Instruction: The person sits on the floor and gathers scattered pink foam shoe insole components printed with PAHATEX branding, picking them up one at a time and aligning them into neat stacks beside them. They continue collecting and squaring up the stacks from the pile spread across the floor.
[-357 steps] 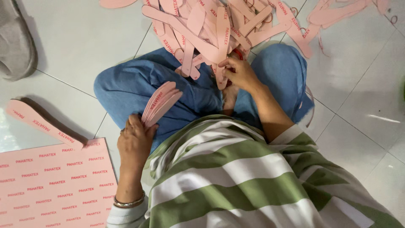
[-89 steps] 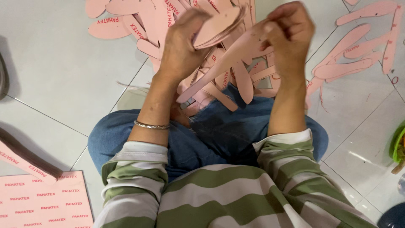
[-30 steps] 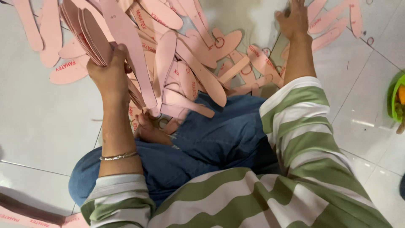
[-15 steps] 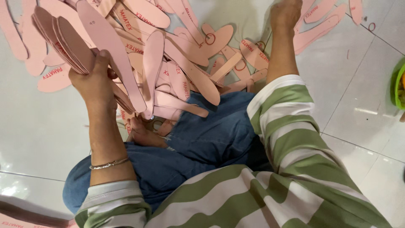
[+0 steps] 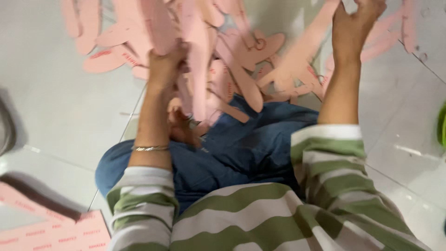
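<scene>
Pink insoles lie piled on the floor. Left hand has its fingers clenched around a bunch; right hand pinches one strip.

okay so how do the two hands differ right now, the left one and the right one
The left hand is closed around a bunch of pink insoles; the right hand reaches farther out over the pile of pink cutouts, and what it grips is cut off by the frame. The left wrist wears a thin bracelet; the right wrist is bare. Both arms come out of green and white striped sleeves and are blurred.
</scene>
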`<state>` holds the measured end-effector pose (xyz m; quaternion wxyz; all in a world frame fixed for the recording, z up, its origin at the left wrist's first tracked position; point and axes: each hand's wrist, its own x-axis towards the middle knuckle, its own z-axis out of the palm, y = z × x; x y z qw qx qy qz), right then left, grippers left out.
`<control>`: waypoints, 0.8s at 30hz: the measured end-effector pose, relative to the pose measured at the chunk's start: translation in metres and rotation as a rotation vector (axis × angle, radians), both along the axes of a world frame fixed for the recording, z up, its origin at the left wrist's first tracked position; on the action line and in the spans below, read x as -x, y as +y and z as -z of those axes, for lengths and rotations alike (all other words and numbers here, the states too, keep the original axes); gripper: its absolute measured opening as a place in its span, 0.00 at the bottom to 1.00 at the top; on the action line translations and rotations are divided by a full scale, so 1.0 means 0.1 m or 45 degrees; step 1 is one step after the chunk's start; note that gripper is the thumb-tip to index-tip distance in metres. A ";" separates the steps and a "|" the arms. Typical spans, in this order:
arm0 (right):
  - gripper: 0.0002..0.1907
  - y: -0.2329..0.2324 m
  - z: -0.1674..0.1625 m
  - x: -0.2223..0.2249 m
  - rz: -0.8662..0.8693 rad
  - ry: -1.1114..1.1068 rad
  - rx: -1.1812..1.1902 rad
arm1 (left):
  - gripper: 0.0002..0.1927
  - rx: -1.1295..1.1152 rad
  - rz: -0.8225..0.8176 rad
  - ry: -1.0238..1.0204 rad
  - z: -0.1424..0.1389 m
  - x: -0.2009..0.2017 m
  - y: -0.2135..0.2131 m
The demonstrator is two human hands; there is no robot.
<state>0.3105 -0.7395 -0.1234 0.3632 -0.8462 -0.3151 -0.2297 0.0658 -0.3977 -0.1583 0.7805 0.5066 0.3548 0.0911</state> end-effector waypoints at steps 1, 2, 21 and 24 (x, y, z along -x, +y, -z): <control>0.10 0.14 -0.18 0.21 -0.041 0.010 0.078 | 0.09 -0.011 0.045 0.005 -0.02 0.01 -0.01; 0.09 0.29 -0.32 0.42 -0.198 0.148 0.072 | 0.10 -0.020 0.093 0.006 -0.05 0.01 -0.03; 0.16 1.13 -0.05 1.42 -0.458 0.834 -0.058 | 0.11 0.109 0.150 -0.137 -0.14 -0.07 -0.20; 0.09 1.08 0.04 1.37 -0.410 0.295 0.171 | 0.10 0.021 0.004 -0.113 -0.08 -0.10 -0.16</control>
